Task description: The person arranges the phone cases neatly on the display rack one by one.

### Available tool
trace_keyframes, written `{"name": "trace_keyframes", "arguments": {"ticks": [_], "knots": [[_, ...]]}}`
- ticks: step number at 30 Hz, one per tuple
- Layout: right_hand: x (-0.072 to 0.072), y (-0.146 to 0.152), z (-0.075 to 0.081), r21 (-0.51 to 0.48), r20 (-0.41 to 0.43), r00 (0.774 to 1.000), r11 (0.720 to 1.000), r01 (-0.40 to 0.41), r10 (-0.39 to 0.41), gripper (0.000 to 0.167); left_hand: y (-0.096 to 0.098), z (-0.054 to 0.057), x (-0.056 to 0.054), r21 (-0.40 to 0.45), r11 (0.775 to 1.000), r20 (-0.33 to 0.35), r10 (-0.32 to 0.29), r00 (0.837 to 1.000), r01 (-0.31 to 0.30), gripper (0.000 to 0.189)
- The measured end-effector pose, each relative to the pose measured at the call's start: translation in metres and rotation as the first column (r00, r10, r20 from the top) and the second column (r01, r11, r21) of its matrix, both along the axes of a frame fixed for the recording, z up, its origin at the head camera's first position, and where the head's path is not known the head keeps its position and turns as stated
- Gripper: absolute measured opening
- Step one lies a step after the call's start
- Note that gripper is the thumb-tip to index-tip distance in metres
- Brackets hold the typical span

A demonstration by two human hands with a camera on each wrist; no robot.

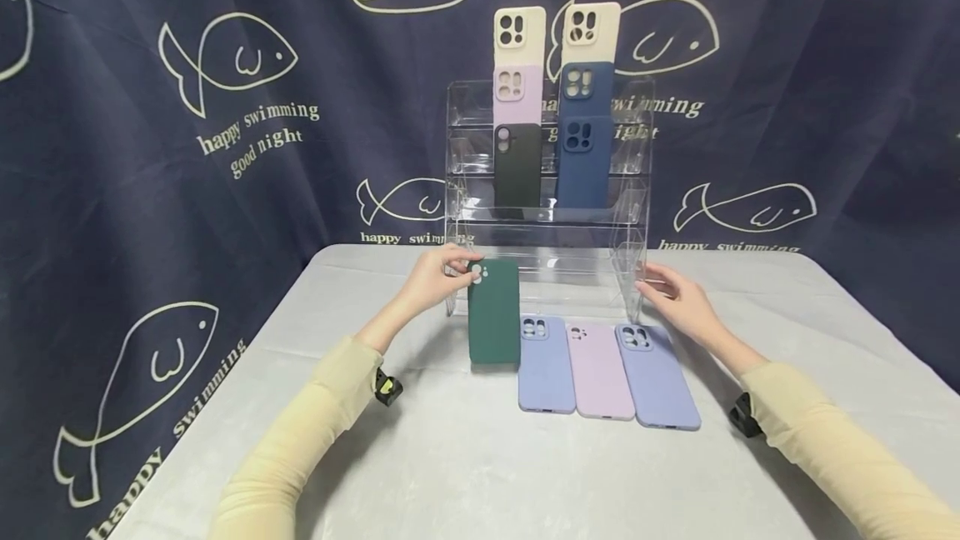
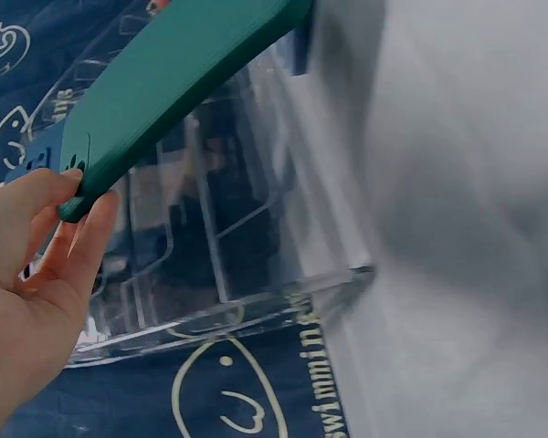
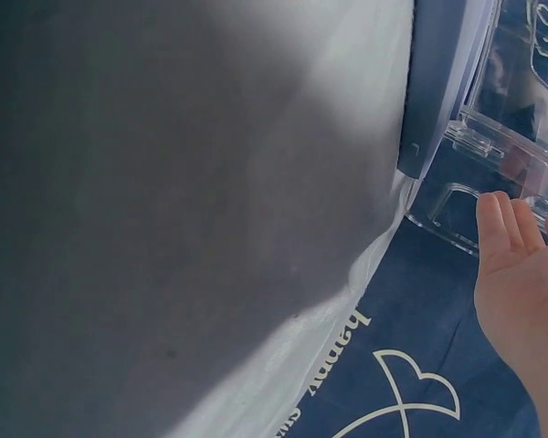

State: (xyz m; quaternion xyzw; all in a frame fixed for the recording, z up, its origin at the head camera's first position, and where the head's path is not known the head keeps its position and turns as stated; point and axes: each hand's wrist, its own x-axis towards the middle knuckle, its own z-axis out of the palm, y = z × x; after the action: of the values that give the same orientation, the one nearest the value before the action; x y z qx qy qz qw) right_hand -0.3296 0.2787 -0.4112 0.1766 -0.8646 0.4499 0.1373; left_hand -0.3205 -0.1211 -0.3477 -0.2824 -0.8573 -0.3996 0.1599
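Note:
My left hand (image 1: 429, 283) pinches a dark green phone case (image 1: 495, 315) at its upper left corner, beside the camera holes. The case stands nearly upright in front of the lower left part of a clear tiered display stand (image 1: 558, 261). In the left wrist view the green case slants up from thumb and fingers, its far end cut off by the frame. My right hand (image 1: 681, 303) is at the lower right side of the stand, fingertips right at its edge. Its fingers look fairly straight in the right wrist view.
Flat on the table before the stand lie a periwinkle case (image 1: 547, 369), a lilac case (image 1: 602, 373) and another periwinkle case (image 1: 663, 382). Upper tiers hold white cases (image 1: 531, 32), a lilac case (image 1: 528, 98), a black case (image 1: 517, 173) and blue cases (image 1: 585, 177). A patterned curtain (image 1: 300, 190) hangs behind.

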Motion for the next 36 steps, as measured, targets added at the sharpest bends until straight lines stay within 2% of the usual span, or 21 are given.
{"name": "trace_keyframes", "arguments": {"ticks": [6, 11, 14, 19, 23, 27, 31, 36], "knots": [[0.004, -0.002, -0.003, -0.028, -0.011, 1.0, 0.999, -0.017, 0.017, 0.05, 0.014, 0.024, -0.012, 0.026, 0.999, -0.052, 0.03, 0.998, -0.029, 0.031], [0.004, -0.001, -0.008, -0.037, -0.02, 1.0, 0.999, -0.018, 0.017, 0.048, 0.03, 0.047, -0.022, 0.07, 0.995, -0.07, 0.076, 0.995, -0.071, 0.033], [0.006, -0.003, -0.012, -0.039, -0.016, 1.0, 0.999, -0.013, 0.012, 0.048, 0.04, 0.055, -0.028, 0.093, 0.992, -0.063, 0.096, 0.993, -0.09, 0.032], [0.009, -0.004, -0.015, -0.056, -0.011, 1.0, 0.998, -0.008, 0.007, 0.047, 0.057, 0.064, -0.038, 0.103, 0.992, -0.066, 0.081, 0.995, -0.074, 0.03], [0.007, -0.004, -0.012, -0.037, -0.006, 1.0, 0.999, -0.008, 0.008, 0.048, 0.066, 0.071, -0.042, 0.114, 0.99, -0.086, 0.098, 0.992, -0.088, 0.03], [0.005, 0.0, -0.008, -0.011, -0.011, 1.0, 1.0, 0.011, -0.011, 0.05, 0.076, 0.076, -0.047, 0.145, 0.987, -0.126, 0.088, 0.988, -0.07, 0.03], [0.003, 0.0, -0.004, -0.004, -0.014, 1.0, 1.0, 0.023, -0.023, 0.051, 0.087, 0.078, -0.055, 0.192, 0.981, -0.169, 0.07, 0.983, -0.037, 0.031], [0.0, -0.005, -0.001, -0.019, -0.005, 1.0, 1.0, -0.002, 0.002, 0.049, 0.096, 0.079, -0.065, 0.235, 0.972, -0.205, 0.075, 0.976, -0.026, 0.031]]}}
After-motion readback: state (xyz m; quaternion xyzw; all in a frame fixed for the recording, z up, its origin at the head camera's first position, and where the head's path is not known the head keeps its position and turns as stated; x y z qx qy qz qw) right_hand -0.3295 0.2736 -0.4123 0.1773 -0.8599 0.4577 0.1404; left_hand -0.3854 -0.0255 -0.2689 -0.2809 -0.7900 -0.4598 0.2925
